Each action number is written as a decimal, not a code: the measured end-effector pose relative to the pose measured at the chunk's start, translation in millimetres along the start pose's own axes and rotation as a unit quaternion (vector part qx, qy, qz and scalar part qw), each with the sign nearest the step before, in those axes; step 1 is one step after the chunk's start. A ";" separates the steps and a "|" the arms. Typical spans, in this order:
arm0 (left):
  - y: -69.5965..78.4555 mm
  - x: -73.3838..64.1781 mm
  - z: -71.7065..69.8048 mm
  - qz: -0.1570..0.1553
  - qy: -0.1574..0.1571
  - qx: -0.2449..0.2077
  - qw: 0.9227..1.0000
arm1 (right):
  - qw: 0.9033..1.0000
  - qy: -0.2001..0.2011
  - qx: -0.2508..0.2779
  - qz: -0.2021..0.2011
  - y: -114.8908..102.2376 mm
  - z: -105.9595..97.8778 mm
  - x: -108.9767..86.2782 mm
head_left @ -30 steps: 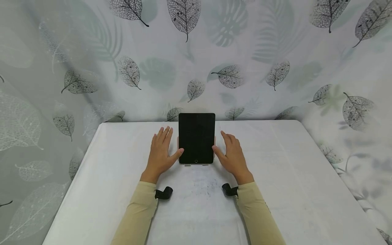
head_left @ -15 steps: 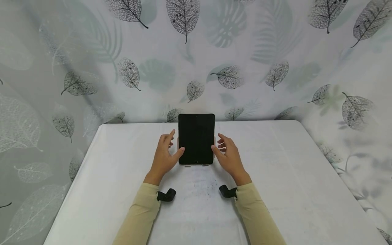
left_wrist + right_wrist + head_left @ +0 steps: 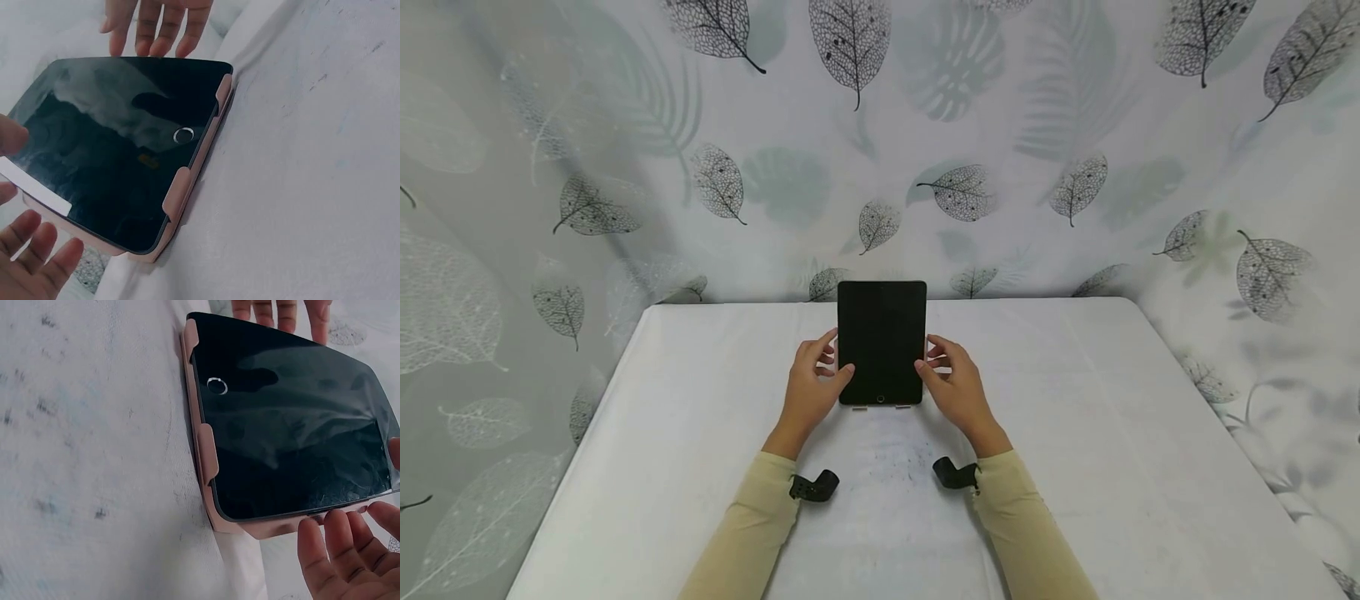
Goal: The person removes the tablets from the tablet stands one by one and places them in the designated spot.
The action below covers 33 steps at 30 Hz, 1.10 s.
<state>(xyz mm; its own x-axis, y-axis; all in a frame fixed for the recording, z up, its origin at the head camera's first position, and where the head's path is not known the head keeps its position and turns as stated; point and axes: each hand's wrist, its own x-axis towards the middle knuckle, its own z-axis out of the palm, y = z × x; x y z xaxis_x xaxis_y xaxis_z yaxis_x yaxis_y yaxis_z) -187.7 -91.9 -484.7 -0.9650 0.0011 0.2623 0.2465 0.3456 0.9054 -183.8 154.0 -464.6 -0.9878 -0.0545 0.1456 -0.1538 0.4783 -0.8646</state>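
Note:
A black tablet with a round home button leans upright in a pink stand, whose two lips hold its lower edge. On the left side, my left hand has its thumb over the screen's border and its bent fingers at the side edge. My right hand mirrors it, thumb on the right border. In the right wrist view, the right fingertips meet the lower side of the tablet and stand. Whether every left fingertip touches is unclear. The tablet's back is hidden.
Under the stand lies a white cloth-covered table with faint dark marks in front of the tablet. A leaf-patterned curtain hangs behind and along both sides. Black wrist cameras sit at the cuffs of the pale yellow sleeves.
Both hands have gone from spread, straight fingers to bent fingers drawn in against the tablet's sides, with the thumbs still at its front borders. The tablet stays in its place.

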 end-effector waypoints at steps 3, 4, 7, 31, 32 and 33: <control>-1.2 -1.8 3.4 -0.007 0.012 -0.008 1.000 | 1.000 -0.002 0.012 0.004 0.7 0.9 -0.1; -1.9 -2.7 4.7 -0.011 0.018 -0.012 1.000 | 1.000 -0.003 0.015 0.005 0.7 1.0 -0.2; -3.7 -6.0 9.2 -0.021 0.043 -0.034 0.998 | 1.000 0.000 0.020 0.009 1.3 1.5 -0.8; -6.3 -27.5 32.0 -0.076 0.192 -0.092 0.974 | 0.993 -0.010 0.017 0.116 1.3 -1.4 -0.7; -7.0 -27.9 32.2 -0.076 0.193 -0.092 0.974 | 0.993 -0.009 0.012 0.117 1.3 -1.4 -1.0; -7.6 -28.3 32.4 -0.076 0.193 -0.092 0.974 | 0.993 -0.008 0.008 0.117 1.1 -1.3 -1.3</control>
<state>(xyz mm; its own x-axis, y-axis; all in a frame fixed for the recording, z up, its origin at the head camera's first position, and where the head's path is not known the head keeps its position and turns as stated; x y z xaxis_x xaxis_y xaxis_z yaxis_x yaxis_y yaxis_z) -165.2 -64.2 -509.8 -0.8946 -0.4027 0.1939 0.1495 0.1394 0.9789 -182.6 155.8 -465.1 -0.9968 0.0424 -0.0684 0.0803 0.4654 -0.8815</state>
